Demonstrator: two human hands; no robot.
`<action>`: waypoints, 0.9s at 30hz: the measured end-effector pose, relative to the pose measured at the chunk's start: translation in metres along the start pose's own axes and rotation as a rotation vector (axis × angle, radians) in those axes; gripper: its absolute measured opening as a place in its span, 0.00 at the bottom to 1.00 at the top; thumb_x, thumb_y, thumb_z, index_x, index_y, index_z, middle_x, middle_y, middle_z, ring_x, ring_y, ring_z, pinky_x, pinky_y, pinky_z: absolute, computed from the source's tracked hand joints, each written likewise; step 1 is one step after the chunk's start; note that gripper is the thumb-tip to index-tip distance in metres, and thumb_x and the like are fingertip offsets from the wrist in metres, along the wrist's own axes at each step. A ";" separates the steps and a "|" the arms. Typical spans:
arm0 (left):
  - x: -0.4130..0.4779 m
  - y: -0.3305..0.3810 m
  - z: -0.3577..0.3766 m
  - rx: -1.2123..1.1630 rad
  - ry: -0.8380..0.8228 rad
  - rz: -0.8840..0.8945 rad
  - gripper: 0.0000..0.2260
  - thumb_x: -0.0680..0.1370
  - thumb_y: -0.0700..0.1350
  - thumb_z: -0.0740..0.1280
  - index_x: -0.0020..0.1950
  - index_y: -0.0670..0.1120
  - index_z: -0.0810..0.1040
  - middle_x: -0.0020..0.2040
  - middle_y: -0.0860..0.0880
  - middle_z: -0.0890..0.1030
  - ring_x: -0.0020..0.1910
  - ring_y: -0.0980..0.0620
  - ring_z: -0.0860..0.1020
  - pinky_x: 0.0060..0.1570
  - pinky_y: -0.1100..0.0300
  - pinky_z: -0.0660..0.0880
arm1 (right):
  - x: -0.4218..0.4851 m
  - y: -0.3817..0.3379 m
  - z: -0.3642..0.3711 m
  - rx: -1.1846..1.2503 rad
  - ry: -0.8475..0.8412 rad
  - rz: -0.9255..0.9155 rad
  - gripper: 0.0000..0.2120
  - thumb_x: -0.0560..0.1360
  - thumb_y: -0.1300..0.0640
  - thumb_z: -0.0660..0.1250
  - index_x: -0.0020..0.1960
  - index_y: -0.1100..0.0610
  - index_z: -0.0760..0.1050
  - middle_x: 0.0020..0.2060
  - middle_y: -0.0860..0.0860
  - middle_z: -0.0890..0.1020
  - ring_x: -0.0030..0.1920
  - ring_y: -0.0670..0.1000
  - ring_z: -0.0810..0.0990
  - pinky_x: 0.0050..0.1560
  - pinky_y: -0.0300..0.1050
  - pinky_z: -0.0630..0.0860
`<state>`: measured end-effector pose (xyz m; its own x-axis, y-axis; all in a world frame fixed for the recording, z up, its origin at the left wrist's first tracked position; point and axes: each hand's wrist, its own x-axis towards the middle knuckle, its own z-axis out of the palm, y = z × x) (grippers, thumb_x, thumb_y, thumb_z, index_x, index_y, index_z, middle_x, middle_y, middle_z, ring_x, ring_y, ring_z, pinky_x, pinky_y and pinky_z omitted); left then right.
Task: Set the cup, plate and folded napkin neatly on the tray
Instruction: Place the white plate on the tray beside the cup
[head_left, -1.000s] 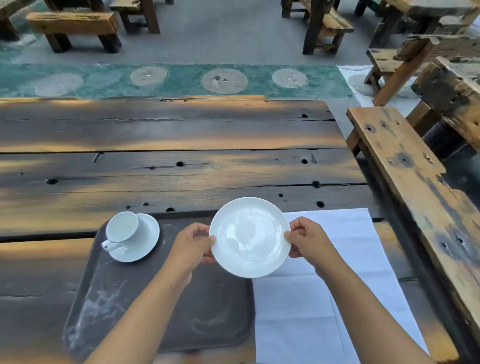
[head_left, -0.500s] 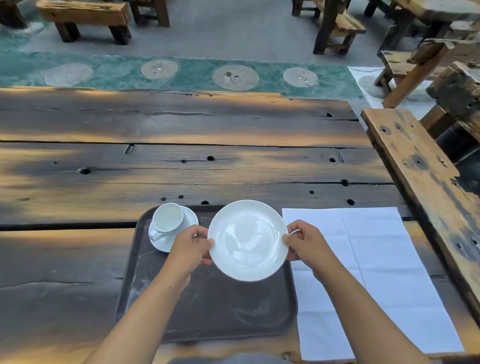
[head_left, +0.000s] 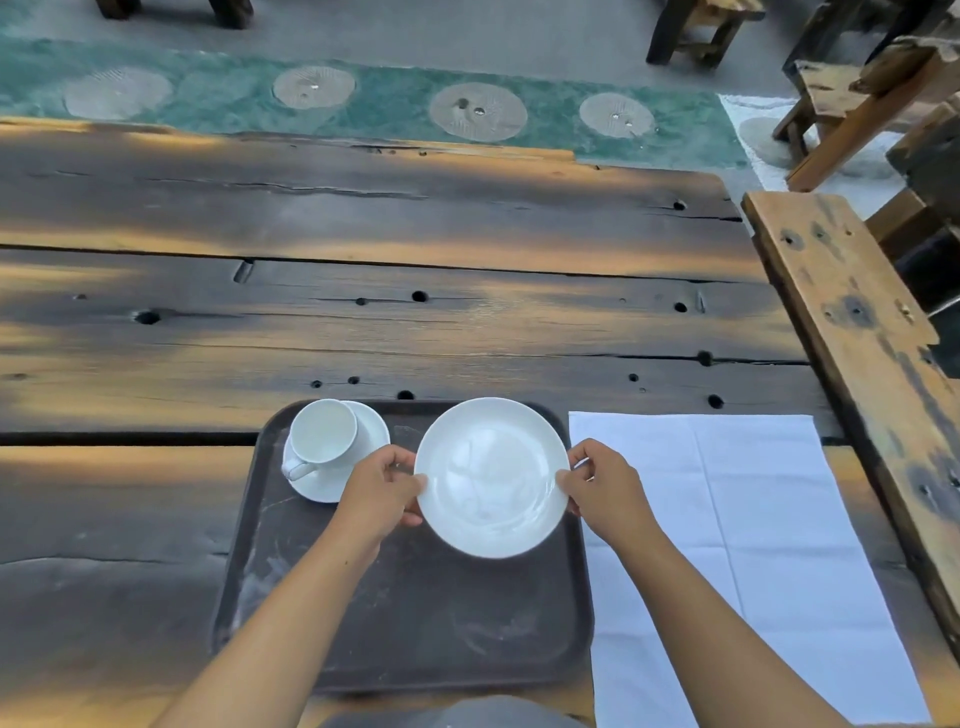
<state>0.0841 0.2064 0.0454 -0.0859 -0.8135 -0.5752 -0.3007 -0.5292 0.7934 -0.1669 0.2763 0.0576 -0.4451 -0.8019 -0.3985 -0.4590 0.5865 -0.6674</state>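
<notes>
A white plate (head_left: 491, 475) is over the far right part of the dark tray (head_left: 415, 613), held by both hands. My left hand (head_left: 382, 486) grips its left rim and my right hand (head_left: 602, 486) grips its right rim. Whether the plate touches the tray I cannot tell. A white cup (head_left: 323, 434) stands on a white saucer (head_left: 363, 441) in the tray's far left corner, its handle towards me. A white napkin (head_left: 737, 545) lies spread flat on the table just right of the tray, with one fold crease showing.
The tray and napkin lie near the front edge of a dark plank table (head_left: 363, 322). A wooden bench (head_left: 857, 332) runs along the table's right side. More benches and stools stand on the floor beyond.
The plate, held in both hands, has moved from over the tray's right edge and the napkin to over the tray's far right part. The view has shifted, so the tray sits more central.
</notes>
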 end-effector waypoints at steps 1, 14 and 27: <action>0.006 -0.002 0.003 0.021 0.008 -0.007 0.03 0.77 0.35 0.67 0.47 0.42 0.77 0.37 0.45 0.79 0.33 0.49 0.79 0.32 0.56 0.79 | 0.005 0.002 0.002 -0.002 -0.007 0.010 0.05 0.73 0.59 0.68 0.41 0.53 0.73 0.33 0.56 0.82 0.30 0.51 0.79 0.38 0.47 0.78; 0.068 -0.022 0.029 0.169 0.074 -0.124 0.02 0.77 0.36 0.66 0.48 0.41 0.77 0.41 0.42 0.80 0.39 0.46 0.79 0.35 0.56 0.80 | 0.062 0.019 0.034 -0.218 -0.098 0.076 0.04 0.73 0.58 0.67 0.42 0.56 0.72 0.34 0.52 0.81 0.39 0.56 0.81 0.42 0.53 0.80; 0.089 -0.038 0.035 0.284 0.051 -0.134 0.03 0.76 0.37 0.66 0.47 0.44 0.77 0.39 0.43 0.82 0.36 0.46 0.80 0.34 0.56 0.79 | 0.076 0.032 0.050 -0.545 -0.097 -0.022 0.08 0.76 0.53 0.64 0.45 0.57 0.70 0.40 0.54 0.82 0.41 0.58 0.79 0.40 0.52 0.78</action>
<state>0.0553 0.1628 -0.0430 0.0177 -0.7559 -0.6544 -0.5602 -0.5496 0.6197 -0.1774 0.2290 -0.0253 -0.3698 -0.8064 -0.4614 -0.8102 0.5230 -0.2647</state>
